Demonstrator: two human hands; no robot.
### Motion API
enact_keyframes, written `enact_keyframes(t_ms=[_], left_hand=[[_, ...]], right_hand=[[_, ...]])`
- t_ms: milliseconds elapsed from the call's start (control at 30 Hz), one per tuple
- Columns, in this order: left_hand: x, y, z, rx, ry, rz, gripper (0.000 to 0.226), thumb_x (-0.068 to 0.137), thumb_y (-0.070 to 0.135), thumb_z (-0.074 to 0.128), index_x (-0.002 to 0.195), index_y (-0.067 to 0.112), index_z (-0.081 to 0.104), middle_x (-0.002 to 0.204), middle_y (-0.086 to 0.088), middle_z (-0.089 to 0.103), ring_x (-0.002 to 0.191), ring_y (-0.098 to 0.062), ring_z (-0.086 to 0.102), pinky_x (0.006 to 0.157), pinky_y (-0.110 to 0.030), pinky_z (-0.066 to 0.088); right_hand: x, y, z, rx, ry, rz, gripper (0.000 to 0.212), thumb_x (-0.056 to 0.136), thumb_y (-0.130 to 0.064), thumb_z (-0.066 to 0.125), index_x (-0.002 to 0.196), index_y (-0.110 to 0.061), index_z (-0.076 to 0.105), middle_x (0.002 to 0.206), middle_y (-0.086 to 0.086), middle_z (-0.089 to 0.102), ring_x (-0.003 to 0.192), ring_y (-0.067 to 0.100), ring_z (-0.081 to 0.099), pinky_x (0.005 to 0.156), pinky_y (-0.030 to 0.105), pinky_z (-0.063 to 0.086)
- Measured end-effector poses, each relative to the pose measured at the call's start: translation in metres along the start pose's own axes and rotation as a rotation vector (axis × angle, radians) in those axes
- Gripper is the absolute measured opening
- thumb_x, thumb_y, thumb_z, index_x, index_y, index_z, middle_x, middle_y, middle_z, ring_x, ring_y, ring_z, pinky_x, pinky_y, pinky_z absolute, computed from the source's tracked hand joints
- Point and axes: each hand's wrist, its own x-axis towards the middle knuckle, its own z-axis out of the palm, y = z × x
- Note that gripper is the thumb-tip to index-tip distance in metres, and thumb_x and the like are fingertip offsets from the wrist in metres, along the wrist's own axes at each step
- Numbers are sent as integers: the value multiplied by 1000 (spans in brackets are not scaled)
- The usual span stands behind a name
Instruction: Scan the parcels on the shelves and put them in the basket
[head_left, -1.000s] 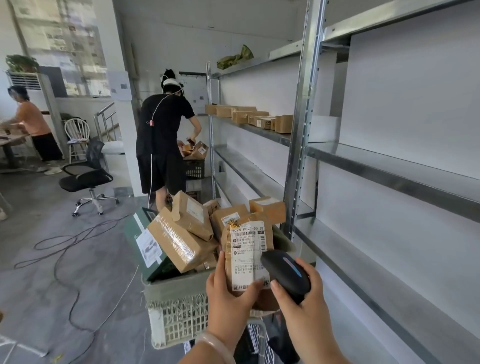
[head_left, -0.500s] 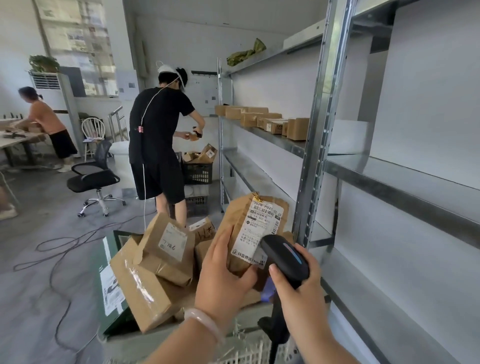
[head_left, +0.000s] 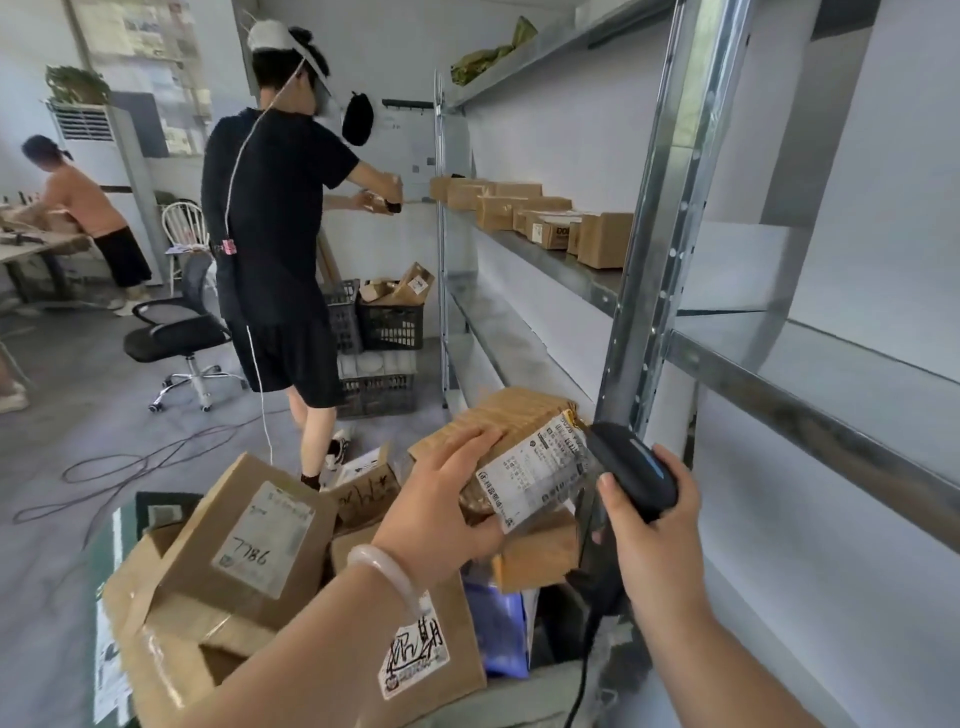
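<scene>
While the right hand (head_left: 655, 530) grips the scanner (head_left: 631, 467), the left hand (head_left: 441, 512) clasps the parcel (head_left: 519, 421) lying crosswise, label end rightward

L hand (head_left: 441, 514): on top of brown paper parcel (head_left: 519, 431), thumb under it, above the pile.
R hand (head_left: 654, 545): just R of the parcel, round black handheld scanner (head_left: 634, 467); scanner nose next to parcel's label end.
Pile: brown cardboard boxes (head_left: 249, 540) under both hands, in grey-green basket (head_left: 519, 699).
Rack: silver metal shelf rack (head_left: 670, 208) on R; row of small cardboard boxes (head_left: 597, 239) on a shelf further back.
Ahead: person in black clothes (head_left: 275, 234), L of rack; black plastic crates (head_left: 389, 322) btwn them.
</scene>
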Motion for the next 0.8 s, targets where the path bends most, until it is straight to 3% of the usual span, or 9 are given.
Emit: enact_keyframes(t_ms=[133, 200, 267, 333, 400, 500, 633, 800], left_hand=[[16, -6, -4, 19, -98, 26, 85, 76, 33, 78, 150, 34, 36, 150, 17, 35, 140, 0, 25, 110, -5, 13], [22, -9, -7, 13, -133, 41, 83, 76, 31, 76, 149, 38, 37, 144, 22, 36, 134, 8, 25, 104, 2, 13], [26, -13, -7, 13, -185, 61, 80, 77, 30, 74, 147, 42, 37, 142, 25, 35, 134, 7, 25, 111, -9, 22], [28, -16, -4, 31, -246, 82, 79, 79, 30, 74, 147, 45, 36, 148, 25, 31, 142, 0, 23, 116, -24, 23], [27, -19, 1, 40, -255, 96, 77, 79, 29, 74, 146, 45, 38, 150, 22, 29, 144, -3, 21, 119, -30, 19], [22, -24, 6, -8, -227, 51, 72, 78, 29, 75, 141, 45, 45, 150, 19, 29, 145, -6, 17, 121, -34, 15], [17, -28, 9, -27, -201, -6, 73, 80, 32, 76, 143, 45, 40, 153, 18, 29, 145, -3, 14, 123, -37, 13], [18, -27, 11, 18, -188, -14, 76, 79, 40, 76, 145, 44, 39, 155, 18, 29, 146, -7, 14, 123, -37, 13]], right_hand=[[19, 3, 5, -20, 78, 11, 55, 82, -40, 74, 102, -74, 36, 115, 3, 65, 96, 26, 68, 84, 44, 58], [23, 5, 6, -28, 85, 23, 55, 82, -41, 74, 100, -76, 34, 113, 2, 65, 92, 24, 69, 75, 37, 59], [26, 8, 8, -40, 86, 17, 55, 82, -41, 73, 98, -77, 34, 114, -5, 63, 93, 17, 67, 70, 26, 54], [28, 10, 10, -50, 75, 14, 54, 82, -41, 73, 97, -76, 35, 118, -6, 60, 100, 15, 64, 78, 30, 54], [28, 12, 11, -72, 60, 25, 51, 82, -41, 73, 105, -68, 36, 121, -4, 58, 105, 18, 62, 87, 38, 55], [25, 15, 11, -95, 46, 23, 54, 81, -41, 73, 115, -58, 35, 125, -1, 57, 109, 23, 62, 92, 47, 54], [22, 14, 13, -107, 14, 4, 58, 82, -36, 74, 99, -75, 34, 125, -3, 58, 106, 24, 64, 88, 49, 56], [23, 10, 12, -98, 6, -4, 62, 82, -35, 75, 99, -78, 34, 125, -4, 57, 106, 21, 65, 84, 48, 59]])
